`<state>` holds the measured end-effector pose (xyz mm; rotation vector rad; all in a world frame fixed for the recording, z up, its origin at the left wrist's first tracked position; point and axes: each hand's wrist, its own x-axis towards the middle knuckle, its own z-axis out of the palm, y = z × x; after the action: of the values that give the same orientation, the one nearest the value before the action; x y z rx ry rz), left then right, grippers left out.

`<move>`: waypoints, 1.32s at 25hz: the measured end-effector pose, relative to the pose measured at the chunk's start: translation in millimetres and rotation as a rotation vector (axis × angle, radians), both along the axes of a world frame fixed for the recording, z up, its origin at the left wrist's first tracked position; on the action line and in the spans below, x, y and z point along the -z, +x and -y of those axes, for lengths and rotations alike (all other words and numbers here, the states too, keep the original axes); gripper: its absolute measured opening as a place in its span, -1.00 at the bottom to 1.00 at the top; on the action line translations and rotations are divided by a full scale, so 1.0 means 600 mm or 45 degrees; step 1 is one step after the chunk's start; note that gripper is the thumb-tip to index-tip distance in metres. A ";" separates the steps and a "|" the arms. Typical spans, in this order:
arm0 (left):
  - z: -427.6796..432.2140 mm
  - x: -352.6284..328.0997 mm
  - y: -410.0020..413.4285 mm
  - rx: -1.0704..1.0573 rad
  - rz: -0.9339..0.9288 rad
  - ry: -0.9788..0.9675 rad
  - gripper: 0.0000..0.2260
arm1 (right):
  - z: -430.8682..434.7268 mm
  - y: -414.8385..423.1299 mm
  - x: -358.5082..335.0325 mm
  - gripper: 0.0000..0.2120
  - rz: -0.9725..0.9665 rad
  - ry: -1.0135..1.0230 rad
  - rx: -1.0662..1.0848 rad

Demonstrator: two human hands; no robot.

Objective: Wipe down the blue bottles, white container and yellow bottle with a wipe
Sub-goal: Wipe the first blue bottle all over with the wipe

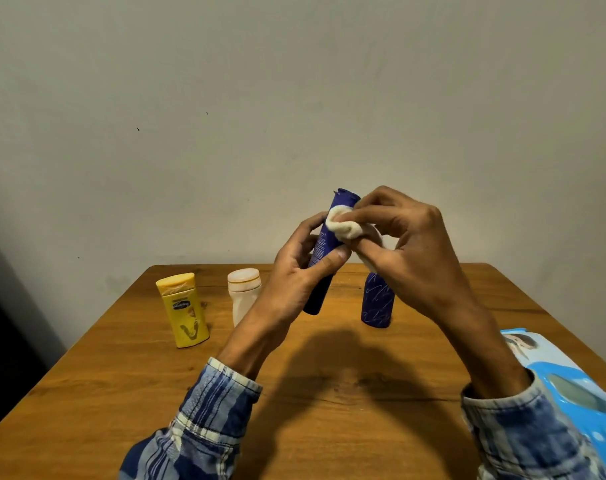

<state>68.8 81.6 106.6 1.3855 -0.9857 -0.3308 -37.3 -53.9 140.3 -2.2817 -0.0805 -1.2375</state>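
My left hand [299, 271] grips a tall blue bottle [324, 247], lifted above the table and tilted. My right hand [408, 251] pinches a bunched white wipe [343, 227] and presses it against the bottle's upper part. A second blue bottle [377, 303] with white scribbles stands on the table behind my right hand, its top hidden. The white container [242, 292] stands left of my left wrist. The yellow bottle [183, 310] stands further left, cap up.
The wooden table [329, 393] meets a plain wall at its far edge. A light blue wipes packet [571, 386] lies at the table's right edge beside my right sleeve. A dark gap runs along the table's left side.
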 end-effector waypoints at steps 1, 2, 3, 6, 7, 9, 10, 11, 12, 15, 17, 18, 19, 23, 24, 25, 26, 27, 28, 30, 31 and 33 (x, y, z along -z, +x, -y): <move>0.000 0.000 0.000 0.002 0.015 0.010 -0.45 | 0.004 -0.002 -0.002 -0.79 -0.004 -0.011 0.021; 0.001 0.000 -0.001 0.003 0.026 0.022 -0.44 | 0.006 -0.004 -0.004 -0.79 0.050 0.005 0.061; 0.003 0.000 -0.004 0.002 0.041 0.032 -0.44 | 0.007 -0.005 -0.005 -0.80 0.115 0.019 0.109; 0.006 0.003 -0.005 -0.005 0.085 0.016 -0.48 | 0.001 -0.003 -0.003 -0.80 0.023 -0.085 0.118; 0.006 0.005 -0.003 -0.005 0.089 0.008 -0.49 | -0.001 -0.002 -0.002 -0.80 -0.054 -0.124 0.097; 0.005 0.004 -0.003 -0.014 0.082 0.015 -0.51 | 0.000 0.001 0.000 -0.81 -0.008 -0.087 0.132; 0.006 0.003 -0.005 -0.017 0.079 0.022 -0.51 | 0.000 0.001 -0.001 -0.82 0.083 -0.039 0.178; 0.007 0.002 -0.007 -0.019 0.085 0.024 -0.52 | -0.001 0.001 -0.002 -0.82 0.143 -0.009 0.210; 0.007 0.003 -0.007 -0.019 0.092 0.020 -0.52 | -0.003 0.001 -0.003 -0.83 0.127 -0.010 0.196; 0.006 0.006 -0.003 -0.018 0.074 -0.013 -0.48 | -0.003 -0.002 -0.002 -0.83 -0.158 -0.037 -0.006; 0.004 0.004 -0.003 -0.058 0.045 -0.014 -0.49 | 0.009 -0.005 -0.003 -0.84 -0.113 0.067 0.046; 0.004 0.003 -0.002 -0.076 0.033 -0.016 -0.52 | 0.018 -0.007 -0.005 -0.84 -0.015 0.136 0.148; 0.006 0.002 -0.003 -0.087 0.026 -0.017 -0.54 | 0.026 -0.012 -0.009 -0.83 0.076 0.207 0.235; 0.007 0.005 0.000 -0.044 0.049 0.008 -0.57 | 0.011 -0.015 -0.011 -0.82 0.168 0.207 0.090; 0.006 0.006 0.001 -0.009 0.071 0.007 -0.57 | 0.001 -0.010 -0.009 -0.82 0.147 0.130 0.033; 0.006 0.006 0.000 0.022 0.088 0.002 -0.57 | -0.004 -0.003 -0.006 -0.81 0.132 0.081 0.000; 0.006 0.006 -0.001 0.044 0.090 -0.002 -0.56 | -0.003 0.000 -0.006 -0.80 0.132 0.078 0.001; 0.008 0.006 -0.003 0.055 0.077 -0.007 -0.55 | 0.002 -0.001 -0.006 -0.81 0.147 0.105 0.026; 0.009 0.005 -0.004 0.064 0.059 -0.016 -0.54 | 0.008 -0.003 -0.008 -0.82 0.164 0.134 0.050; 0.011 0.006 -0.004 0.095 0.036 -0.039 -0.54 | 0.011 -0.006 -0.008 -0.82 0.135 0.142 0.015; 0.011 0.006 -0.003 0.111 0.028 -0.054 -0.54 | 0.006 -0.005 -0.006 -0.81 0.098 0.121 -0.045; 0.010 0.006 -0.001 0.141 -0.014 -0.094 -0.56 | 0.000 -0.001 -0.003 -0.80 0.059 0.107 -0.109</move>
<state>68.1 75.5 102.9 1.2640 -1.0572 -0.3803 -37.8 -53.8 142.4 -2.1558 -0.1389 -1.2271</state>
